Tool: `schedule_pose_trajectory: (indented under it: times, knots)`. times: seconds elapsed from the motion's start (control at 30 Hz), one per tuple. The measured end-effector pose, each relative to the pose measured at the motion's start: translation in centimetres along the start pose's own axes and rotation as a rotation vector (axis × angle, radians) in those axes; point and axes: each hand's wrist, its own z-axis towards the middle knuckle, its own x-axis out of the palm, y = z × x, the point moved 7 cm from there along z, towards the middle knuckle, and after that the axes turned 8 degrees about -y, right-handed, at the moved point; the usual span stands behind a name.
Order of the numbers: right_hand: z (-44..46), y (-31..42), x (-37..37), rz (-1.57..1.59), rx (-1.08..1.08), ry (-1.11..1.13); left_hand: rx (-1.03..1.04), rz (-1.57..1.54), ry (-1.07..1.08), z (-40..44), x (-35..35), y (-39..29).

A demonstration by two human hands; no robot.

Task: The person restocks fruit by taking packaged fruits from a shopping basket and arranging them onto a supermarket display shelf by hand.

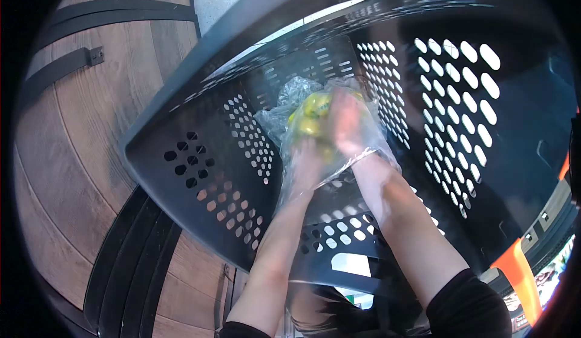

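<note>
A clear plastic bag (pixel 378 133) lies deep inside a black perforated basket (pixel 200 126). In it is a heap of shiny yellow-green fruit (pixel 311 105), seen through the film; their exact kind is not clear. Both my hands reach through the bag's mouth, which spreads around my forearms. My right hand (pixel 345 123) is at the right side of the fruit, smeared by motion. Lower and to the left, my left hand (pixel 307 159) is by the near side of the fruit, also blurred. The fingers of both hands are too indistinct to show a grip.
Crumpled clear plastic (pixel 296 90) sits beside the fruit, toward the far side of the basket. Wood-look panels with black bands (pixel 121 105) stand to the left. An orange strap-like part (pixel 520 277) is at the lower right, outside the basket wall.
</note>
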Motion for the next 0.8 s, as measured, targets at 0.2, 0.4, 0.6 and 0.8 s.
schedule_pose_trajectory:
  times: [0.2,0.4,0.6,0.8]
  knots:
    - [-2.4,1.3,-5.0,0.289,0.083,0.057,0.305,0.309,-0.067,-1.0,-6.5,-3.8]
    - [-5.1,3.2,-15.9,0.354,0.034,-0.004,0.266,0.308,0.027,-2.8,-15.1,-7.8]
    - [-8.2,5.4,-29.9,0.568,-0.005,-0.041,0.171,0.039,0.033,-8.7,-26.7,-11.5]
    - [-11.2,7.3,-40.9,0.898,0.088,0.280,-0.220,-0.918,0.295,-15.3,-38.4,-13.9]
